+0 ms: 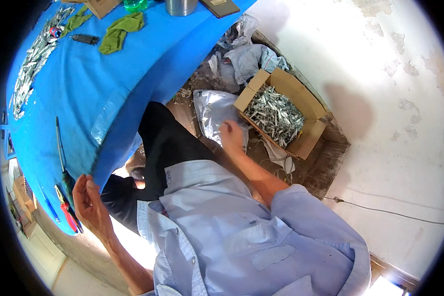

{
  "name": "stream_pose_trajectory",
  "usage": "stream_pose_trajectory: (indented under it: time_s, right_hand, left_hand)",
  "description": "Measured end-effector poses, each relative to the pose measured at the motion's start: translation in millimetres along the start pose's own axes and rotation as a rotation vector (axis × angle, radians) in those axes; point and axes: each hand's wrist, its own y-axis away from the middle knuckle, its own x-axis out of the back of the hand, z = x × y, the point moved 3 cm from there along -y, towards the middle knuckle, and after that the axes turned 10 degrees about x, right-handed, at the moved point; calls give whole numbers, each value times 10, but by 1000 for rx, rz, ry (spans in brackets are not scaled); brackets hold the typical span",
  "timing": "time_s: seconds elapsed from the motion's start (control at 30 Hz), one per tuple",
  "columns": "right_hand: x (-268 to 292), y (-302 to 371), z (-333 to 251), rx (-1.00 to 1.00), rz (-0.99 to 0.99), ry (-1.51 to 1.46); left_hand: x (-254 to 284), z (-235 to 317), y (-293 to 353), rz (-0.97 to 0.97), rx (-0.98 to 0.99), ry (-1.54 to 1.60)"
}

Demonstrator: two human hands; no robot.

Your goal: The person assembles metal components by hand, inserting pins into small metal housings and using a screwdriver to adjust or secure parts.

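At the near left edge of the blue-covered table, my left hand [90, 204] is raised with its fingers loosely stretched and the thumb near them; nothing shows in it. Right beside it lie a long thin screwdriver [67, 185] with a dark green handle and red-handled pliers [68, 214]. My right hand [233, 137] is over the floor on the right, fingers curled and slightly blurred. Whatever it may hold is hidden. Just right of that hand stands an open cardboard box [312, 101], filled with many thin silvery-grey strips [276, 116]. Under the hand lies a silvery plastic bag [213, 109].
A long pile of similar strips [34, 66] lies at the table's far left. Green cloths [119, 33], a small black tool [85, 38], a metal cup [181, 6] and a dark flat phone-like object [221, 7] are farther back. Crumpled bags [249, 59] lie by the white wall [389, 128].
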Motion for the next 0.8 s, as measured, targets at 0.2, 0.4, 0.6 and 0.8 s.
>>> stream_pose_trajectory:
  time_s: [0.2,0.4,0.6,0.8]
  right_hand:
    - [323,567,375,-177,-61,252]
    - [428,638,252,-269,-64,399]
    - [691,874,257,-392,-80,507]
    - [624,883,224,-429,-27,511]
  left_hand:
    - [-113,49,-141,30,-194,-199]
    - [-316,106,-304,53,-427,-392]
    - [-473,188,-450,43,-602,-535]
    - [-496,6,-572,61,-772,-641]
